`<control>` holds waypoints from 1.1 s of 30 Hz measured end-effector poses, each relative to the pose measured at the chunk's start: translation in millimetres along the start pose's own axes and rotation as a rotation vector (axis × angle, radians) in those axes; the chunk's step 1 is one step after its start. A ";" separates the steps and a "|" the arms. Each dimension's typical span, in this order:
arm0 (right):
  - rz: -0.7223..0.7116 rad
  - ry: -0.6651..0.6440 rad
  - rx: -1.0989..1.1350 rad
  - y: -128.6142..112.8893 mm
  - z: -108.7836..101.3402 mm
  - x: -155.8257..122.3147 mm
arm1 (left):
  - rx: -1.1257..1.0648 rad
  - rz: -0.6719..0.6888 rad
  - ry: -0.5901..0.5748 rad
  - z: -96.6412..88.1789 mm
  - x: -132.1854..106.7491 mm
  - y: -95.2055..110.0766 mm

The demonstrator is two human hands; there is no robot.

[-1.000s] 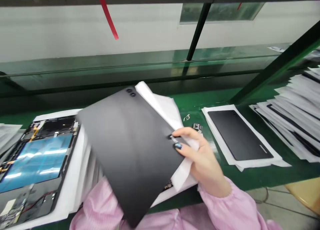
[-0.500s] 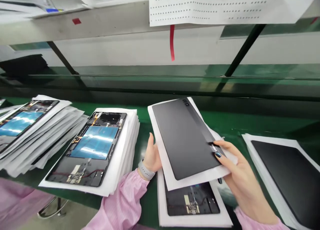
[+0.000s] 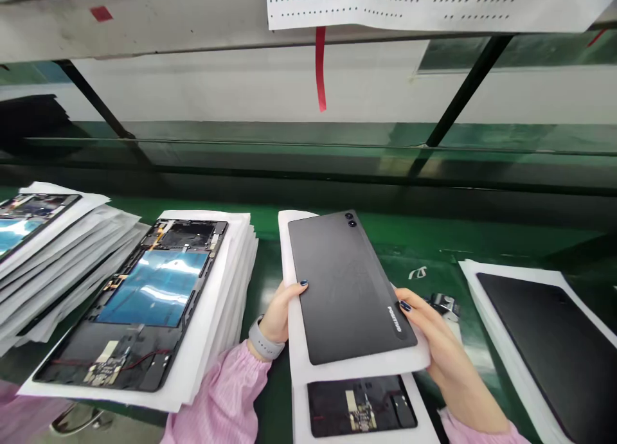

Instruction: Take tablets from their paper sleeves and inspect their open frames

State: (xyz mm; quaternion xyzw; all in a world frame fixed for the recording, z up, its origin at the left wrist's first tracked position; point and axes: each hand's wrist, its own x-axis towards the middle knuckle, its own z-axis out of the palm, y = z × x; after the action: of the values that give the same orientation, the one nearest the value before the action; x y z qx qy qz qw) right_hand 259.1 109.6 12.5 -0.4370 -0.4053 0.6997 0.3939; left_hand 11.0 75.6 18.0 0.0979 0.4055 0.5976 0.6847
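Opened tablets (image 3: 144, 309) stack left on the tabletop (image 3: 506, 248), another pile (image 3: 43, 251) beyond them. A back cover (image 3: 349, 286) sits mid-view over what seems another tablet (image 3: 359, 405), a second cover (image 3: 544, 354) to its right.

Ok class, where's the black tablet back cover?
Head view: the black tablet back cover, on a white sheet, sits between the left hand and right hand, just above an opened tablet.

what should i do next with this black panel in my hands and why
Probably lower the matte dark grey tablet back panel, lying on its white sheet, flat onto the open tablet with exposed circuit board. The left hand and right hand hold it fairly level at both long edges, right above that board, which lies uncovered.
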 end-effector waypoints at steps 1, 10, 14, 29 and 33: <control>0.003 -0.014 0.009 0.8 -1.2 0.4 | 0.003 -0.026 0.013 1.1 -0.5 1.3; 0.013 -0.084 0.128 1.3 3.9 0.4 | 0.015 -0.372 0.081 5.0 3.6 11.8; -0.031 -0.060 0.137 1.1 5.6 -1.5 | 0.011 -0.434 0.093 6.7 3.3 14.3; -0.054 -0.060 0.177 -5.2 1.5 -5.3 | -0.057 -0.443 0.119 8.4 3.3 17.7; -0.082 0.002 0.270 -8.5 2.9 -3.9 | -0.075 -0.452 0.103 9.2 2.7 17.9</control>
State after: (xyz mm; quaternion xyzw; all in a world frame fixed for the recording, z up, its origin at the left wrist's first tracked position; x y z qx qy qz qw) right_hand 259.2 108.5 22.2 -0.3638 -0.3244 0.7308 0.4779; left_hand 3.8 85.9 33.9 -0.0513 0.4289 0.4479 0.7828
